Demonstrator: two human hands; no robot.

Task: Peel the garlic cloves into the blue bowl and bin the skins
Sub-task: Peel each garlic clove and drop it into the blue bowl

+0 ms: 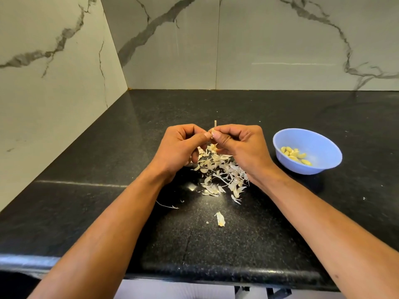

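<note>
Both hands [213, 145] pinching garlic clove [212, 134], blue bowl [307, 151] right

Counter [108, 212]: we see it run back to a wall corner at its far left, its near edge below our arms.
Hands: our left hand [179, 147] and right hand [241, 147] meet at the counter's middle, above the far end of the skins, pinching a garlic clove [212, 134] between them.
Skins [220, 175]: heaped on the counter beneath and before the hands.
Stray skin [220, 219]: apart, nearer the near edge.
Bowl [323, 167]: right of the hands, on the counter.
Peeled cloves [294, 155]: in the bowl.
</note>
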